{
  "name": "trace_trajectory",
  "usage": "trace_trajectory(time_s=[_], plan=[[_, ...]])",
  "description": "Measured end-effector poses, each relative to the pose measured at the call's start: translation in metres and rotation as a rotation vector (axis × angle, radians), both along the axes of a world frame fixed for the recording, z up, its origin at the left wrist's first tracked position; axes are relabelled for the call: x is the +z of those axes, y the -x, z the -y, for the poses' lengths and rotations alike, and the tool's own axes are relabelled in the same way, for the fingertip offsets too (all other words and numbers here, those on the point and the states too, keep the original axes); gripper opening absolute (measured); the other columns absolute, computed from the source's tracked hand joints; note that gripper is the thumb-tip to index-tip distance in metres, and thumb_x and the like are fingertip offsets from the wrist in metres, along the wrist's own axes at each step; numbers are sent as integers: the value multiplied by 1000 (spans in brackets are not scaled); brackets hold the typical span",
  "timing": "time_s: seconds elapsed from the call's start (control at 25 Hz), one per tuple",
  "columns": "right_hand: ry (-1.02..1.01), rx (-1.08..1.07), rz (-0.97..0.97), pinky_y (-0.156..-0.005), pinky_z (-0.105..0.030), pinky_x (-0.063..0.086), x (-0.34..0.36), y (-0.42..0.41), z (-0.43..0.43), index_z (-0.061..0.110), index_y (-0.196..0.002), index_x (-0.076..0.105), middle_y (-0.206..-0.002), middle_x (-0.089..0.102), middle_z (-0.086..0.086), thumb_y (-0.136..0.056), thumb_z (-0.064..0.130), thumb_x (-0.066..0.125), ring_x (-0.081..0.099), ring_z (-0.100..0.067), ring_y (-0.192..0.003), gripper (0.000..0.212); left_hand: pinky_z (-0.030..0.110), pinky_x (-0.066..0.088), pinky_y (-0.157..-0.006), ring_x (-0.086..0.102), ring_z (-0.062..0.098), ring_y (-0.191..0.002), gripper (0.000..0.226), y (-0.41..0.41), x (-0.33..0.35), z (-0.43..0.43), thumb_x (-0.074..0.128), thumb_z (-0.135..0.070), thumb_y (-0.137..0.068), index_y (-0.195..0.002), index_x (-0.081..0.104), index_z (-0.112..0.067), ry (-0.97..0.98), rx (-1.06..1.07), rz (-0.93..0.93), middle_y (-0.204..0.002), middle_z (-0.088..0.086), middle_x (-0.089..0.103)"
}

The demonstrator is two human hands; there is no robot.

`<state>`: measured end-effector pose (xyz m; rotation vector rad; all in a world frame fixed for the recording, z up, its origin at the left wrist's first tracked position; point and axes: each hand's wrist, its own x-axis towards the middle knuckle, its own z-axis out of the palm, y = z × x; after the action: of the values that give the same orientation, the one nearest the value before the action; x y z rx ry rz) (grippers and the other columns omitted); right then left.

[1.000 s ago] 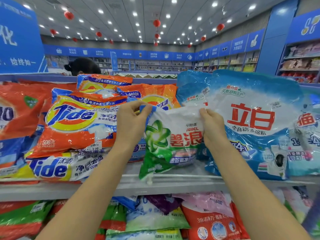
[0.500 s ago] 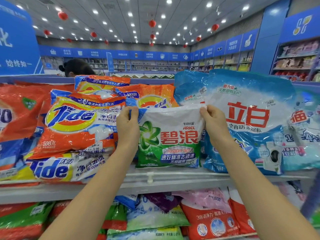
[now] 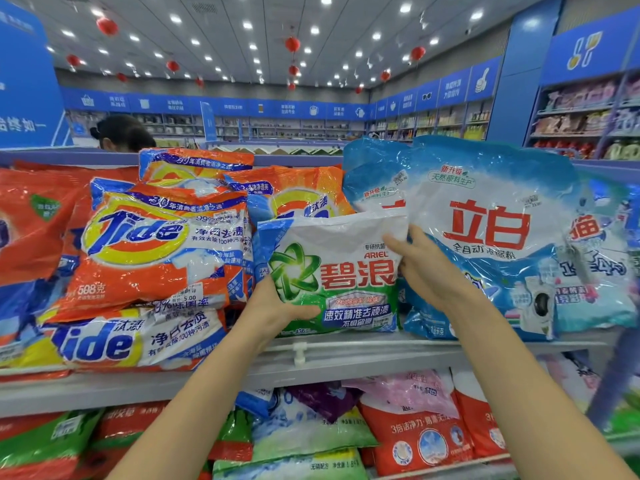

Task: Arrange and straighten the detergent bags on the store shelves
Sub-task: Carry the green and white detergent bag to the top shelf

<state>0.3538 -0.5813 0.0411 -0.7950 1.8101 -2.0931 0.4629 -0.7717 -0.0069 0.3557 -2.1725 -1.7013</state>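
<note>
One Ariel bag [image 3: 346,271], two hands: left hand [image 3: 273,310] grip pinches its lower corner, right hand [image 3: 429,271] grip its side edge.

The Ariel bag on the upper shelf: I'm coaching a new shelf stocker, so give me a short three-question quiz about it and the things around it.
1. True or false: the Ariel bag lies face down on the shelf.
2. Which corner of that bag does the left hand grip? A) lower left B) upper left C) upper right
3. Fill in: the large bag beside it, on the viewer's right, is white and ___.

Key: 1 false, it stands with its printed front facing out. 2 A. 3 blue.
</note>
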Motion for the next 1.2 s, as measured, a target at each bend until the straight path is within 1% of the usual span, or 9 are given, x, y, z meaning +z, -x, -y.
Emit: trace_trajectory(time_s=[0.16, 0.24, 0.44, 0.52, 0.64, 0.76, 0.84, 1.08, 1.2], plan=[[-509, 32, -205, -85, -13, 41, -37, -21, -11, 23, -136, 23, -128, 50, 7, -77, 11, 72, 50, -5, -106, 77, 15, 43, -69, 62, 3, -84, 47, -4, 0, 4, 82, -5, -63, -99, 58, -23, 43, -97, 65, -89, -13, 67], [-595, -51, -289, -84, -13, 39, -48, -21, -6, 19, -138, 20, -125, 50, 8, -75, 11, 74, 49, -6, -108, 83, 17, 42, -73, 61, 3, -87, 55, -3, 0, 6, 83, -6, -62, -107, 56, -20, 93, -116, 99, -94, -10, 67], [-391, -200, -373, -102, -35, 43, -54, -26, -1, 22, -132, 31, -120, 54, 11, -70, 11, 78, 54, -8, -112, 79, 26, 44, -91, 61, 7, -100, 61, -7, 0, 5, 77, -5, -71, -122, 48, -17, 95, -87, -57, -108, -8, 64], [-298, -245, -401, -97, -24, 45, -47, -35, -7, 31, -130, 31, -120, 53, 15, -70, 15, 78, 54, 1, -110, 77, 22, 45, -91, 60, -3, -96, 57, -13, 10, -2, 75, -6, -74, -120, 47, -25, 81, -103, -162, -109, -14, 63], [-185, -316, -415, -81, -5, 44, -32, -49, -33, 46, -124, 26, -117, 49, 25, -71, 17, 77, 53, 14, -103, 79, 4, 47, -66, 62, -13, -82, 48, -16, 30, -23, 72, -4, -74, -104, 49, -34, 7, -148, -295, -100, -18, 65], [-171, -384, -440, -85, -4, 42, -22, -66, -75, 46, -134, 18, -123, 46, 31, -69, 30, 77, 51, 15, -107, 89, 14, 49, -70, 64, -10, -77, 43, -13, 41, -55, 73, -18, -63, -98, 52, -32, -51, -218, -331, -87, -17, 71], [-185, -443, -423, -85, -1, 40, -18, -75, -113, 56, -127, 15, -119, 45, 42, -66, 37, 74, 48, 19, -108, 88, 17, 45, -73, 65, -8, -80, 46, -4, 41, -87, 71, -23, -58, -100, 53, -32, -76, -305, -330, -87, -23, 71], [-207, -682, -389, -82, -5, 43, -24, -89, -239, 38, -135, 23, -113, 52, 42, -68, 26, 69, 53, 13, -107, 82, 4, 47, -59, 64, -11, -73, 35, 37, 28, -214, 70, -18, -64, -92, 52, -29, -121, -535, -309, -74, -26, 69], [-201, -812, -366, -83, -6, 43, -34, -90, -311, 45, -133, 26, -121, 51, 36, -69, 29, 75, 52, 12, -110, 82, 2, 44, -55, 62, -13, -69, 33, 62, 17, -289, 70, -9, -73, -90, 50, -29, -145, -619, -286, -73, -19, 70]])
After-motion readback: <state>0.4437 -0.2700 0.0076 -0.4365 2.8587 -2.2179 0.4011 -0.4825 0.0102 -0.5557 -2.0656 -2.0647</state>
